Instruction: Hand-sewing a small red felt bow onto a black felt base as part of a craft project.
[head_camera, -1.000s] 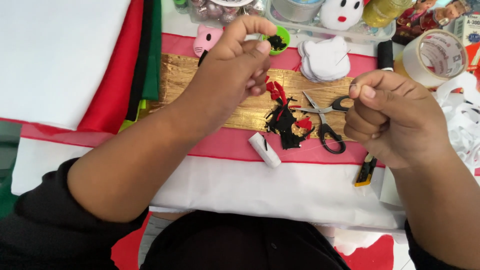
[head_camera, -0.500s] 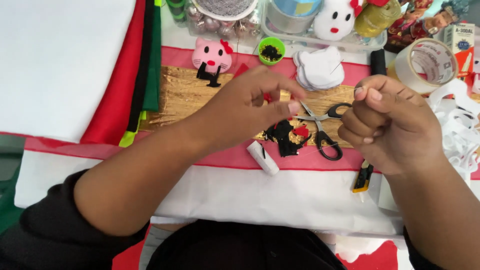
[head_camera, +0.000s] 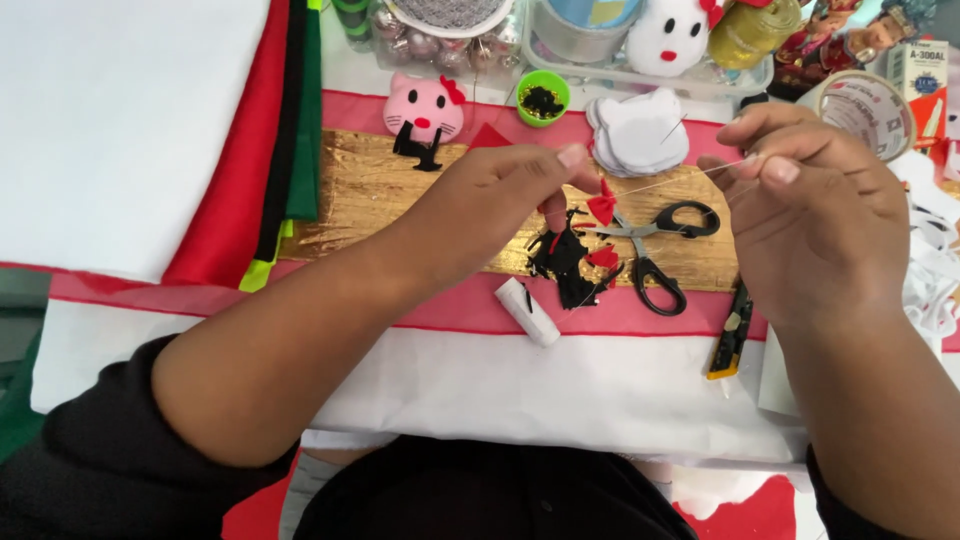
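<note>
The left hand (head_camera: 500, 195) pinches a red bow (head_camera: 602, 207) while the right hand (head_camera: 810, 200) fingers pinch the thread (head_camera: 680, 178) tight, above the scissors (head_camera: 655, 245).

Needle: too small to tell in the right hand (head_camera: 815, 215), centre right; only a pale thread (head_camera: 680, 180) shows.
Red felt bow (head_camera: 602, 207): partly hidden behind the left hand (head_camera: 500, 200), centre frame.
Top row: a white plush cat head (head_camera: 668, 35), tape roll (head_camera: 868, 105) and figurine (head_camera: 835, 40) are cut by the upper edge.
Black scraps (head_camera: 565, 260): shapes unclear.
</note>
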